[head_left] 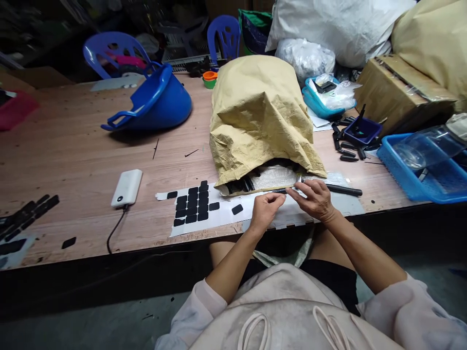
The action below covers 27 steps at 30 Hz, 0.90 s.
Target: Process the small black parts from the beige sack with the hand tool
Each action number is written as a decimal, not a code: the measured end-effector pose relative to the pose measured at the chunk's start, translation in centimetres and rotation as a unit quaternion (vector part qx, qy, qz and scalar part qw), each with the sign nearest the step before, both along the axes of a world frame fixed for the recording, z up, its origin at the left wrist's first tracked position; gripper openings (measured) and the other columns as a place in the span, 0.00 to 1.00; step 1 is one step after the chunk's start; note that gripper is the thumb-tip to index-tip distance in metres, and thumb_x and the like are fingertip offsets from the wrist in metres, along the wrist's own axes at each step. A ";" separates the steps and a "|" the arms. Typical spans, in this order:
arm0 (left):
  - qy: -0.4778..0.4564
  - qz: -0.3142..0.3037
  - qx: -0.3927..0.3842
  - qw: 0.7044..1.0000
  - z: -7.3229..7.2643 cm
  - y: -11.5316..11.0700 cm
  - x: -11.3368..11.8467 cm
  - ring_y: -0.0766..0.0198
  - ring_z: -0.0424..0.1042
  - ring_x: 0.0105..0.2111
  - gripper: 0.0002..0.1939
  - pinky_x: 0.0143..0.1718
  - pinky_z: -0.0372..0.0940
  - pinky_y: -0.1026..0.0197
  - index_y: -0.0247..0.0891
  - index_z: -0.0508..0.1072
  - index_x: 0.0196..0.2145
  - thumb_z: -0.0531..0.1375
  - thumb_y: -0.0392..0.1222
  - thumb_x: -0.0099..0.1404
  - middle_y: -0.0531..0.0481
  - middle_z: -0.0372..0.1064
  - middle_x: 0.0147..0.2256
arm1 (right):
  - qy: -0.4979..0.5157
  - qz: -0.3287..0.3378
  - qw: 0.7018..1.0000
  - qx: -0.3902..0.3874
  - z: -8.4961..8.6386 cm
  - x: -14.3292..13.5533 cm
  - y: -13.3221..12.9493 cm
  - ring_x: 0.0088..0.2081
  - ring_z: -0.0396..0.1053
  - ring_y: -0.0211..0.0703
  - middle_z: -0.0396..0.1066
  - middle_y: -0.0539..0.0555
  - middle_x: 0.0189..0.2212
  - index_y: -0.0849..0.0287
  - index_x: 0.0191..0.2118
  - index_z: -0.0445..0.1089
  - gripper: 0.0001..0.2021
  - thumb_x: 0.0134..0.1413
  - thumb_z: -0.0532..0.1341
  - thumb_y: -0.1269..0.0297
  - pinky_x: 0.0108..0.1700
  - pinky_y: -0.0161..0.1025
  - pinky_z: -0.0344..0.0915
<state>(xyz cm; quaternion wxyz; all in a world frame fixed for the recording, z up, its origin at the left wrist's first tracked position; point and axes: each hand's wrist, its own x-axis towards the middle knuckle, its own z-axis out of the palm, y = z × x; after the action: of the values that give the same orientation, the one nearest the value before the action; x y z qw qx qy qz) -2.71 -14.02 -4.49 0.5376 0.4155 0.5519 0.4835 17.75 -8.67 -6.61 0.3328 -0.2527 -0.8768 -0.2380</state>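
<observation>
My left hand [267, 210] is closed in a pinch on a slim black piece [280, 191], just in front of the open mouth of a tan sack [260, 121]. At that piece's right end are the fingertips of my right hand [314, 198], curled round it. A small shiny bit shows by the right fingers; what it is I cannot make out. Behind the right hand, a black rod [343, 190] sticks out to the right. Dark parts and pale foam-like wrap show inside the sack. To the left, black rounded-square pads [192, 204] lie in rows on a white sheet [226, 224].
A white power bank [127, 188] with a black cable lies left. Behind it a blue basin [156, 102] rests tilted. On the right are a blue basket [404, 170], a small purple tray [363, 130], loose black parts and a cardboard box [397, 97]. The table's front edge is near my lap.
</observation>
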 end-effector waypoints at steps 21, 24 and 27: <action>-0.009 -0.012 -0.096 0.995 1.4 -0.5 -0.4 0.68 0.58 0.25 0.20 0.28 0.51 0.61 0.35 0.83 0.22 0.72 0.58 0.47 0.49 0.71 0.22 | -0.187 0.140 0.968 0.090 5.1 -0.3 1.3 0.52 0.66 0.43 0.75 0.54 0.48 0.59 0.48 0.75 0.11 0.68 0.55 0.74 0.55 0.45 0.65; -0.010 -0.015 -0.104 0.994 1.3 -0.4 -0.3 0.68 0.57 0.24 0.21 0.28 0.52 0.61 0.35 0.82 0.22 0.73 0.59 0.44 0.49 0.71 0.21 | -0.191 0.151 0.965 0.099 5.1 -0.4 1.4 0.53 0.65 0.44 0.74 0.55 0.47 0.61 0.47 0.74 0.12 0.68 0.54 0.76 0.55 0.46 0.66; -0.008 -0.014 -0.106 0.994 1.1 -0.3 -0.3 0.68 0.57 0.24 0.20 0.28 0.52 0.61 0.35 0.82 0.21 0.72 0.57 0.44 0.50 0.70 0.21 | -0.205 0.152 0.960 0.112 5.2 -0.5 1.4 0.53 0.65 0.44 0.73 0.55 0.46 0.61 0.46 0.75 0.12 0.67 0.54 0.77 0.55 0.46 0.66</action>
<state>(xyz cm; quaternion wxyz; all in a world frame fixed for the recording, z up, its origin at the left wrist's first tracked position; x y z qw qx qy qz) -3.00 -14.28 -3.38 0.5899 0.3600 0.5894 0.4184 17.26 -7.25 -1.46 0.2045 -0.0236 -0.9221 -0.3276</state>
